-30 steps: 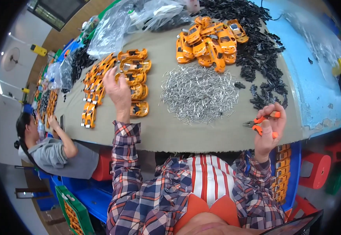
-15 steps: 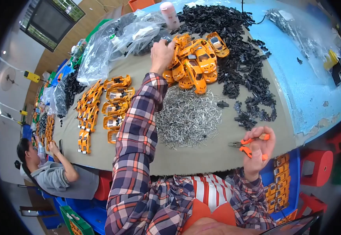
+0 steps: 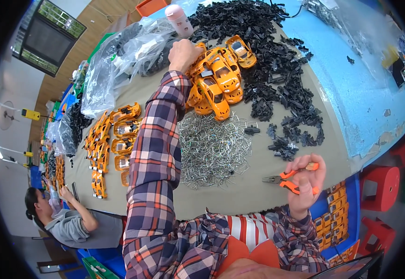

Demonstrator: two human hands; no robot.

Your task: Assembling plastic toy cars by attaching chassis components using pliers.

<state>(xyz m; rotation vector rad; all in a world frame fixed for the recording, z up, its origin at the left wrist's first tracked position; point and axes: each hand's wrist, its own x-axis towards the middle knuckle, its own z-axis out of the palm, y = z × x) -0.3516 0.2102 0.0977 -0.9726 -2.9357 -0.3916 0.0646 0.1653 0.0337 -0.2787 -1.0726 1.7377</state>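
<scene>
At the far middle of the table, my left hand (image 3: 184, 55) is curled over the left back edge of a heap of orange toy car bodies (image 3: 222, 72). Its fingers close on a toy car body there, though their tips are partly hidden. My right hand (image 3: 305, 186) grips pliers (image 3: 288, 181) with orange handles, held slightly apart, their metal jaws pointing left. Between my hands lies a pile of thin silvery metal pieces (image 3: 214, 153). Black plastic parts (image 3: 263, 51) spread behind and right of the car bodies.
Rows of orange car bodies (image 3: 99, 139) stand left of my arm. Plastic bags (image 3: 105, 83) and a pink bottle (image 3: 179, 21) are at the back. A blue crate (image 3: 352, 218) of car bodies sits right, by red stools (image 3: 380, 188). A person (image 3: 67, 216) works at left.
My left hand has closed more at the back of the car heap. The view has shifted, so the table things sit further left. My right hand still holds the pliers.
</scene>
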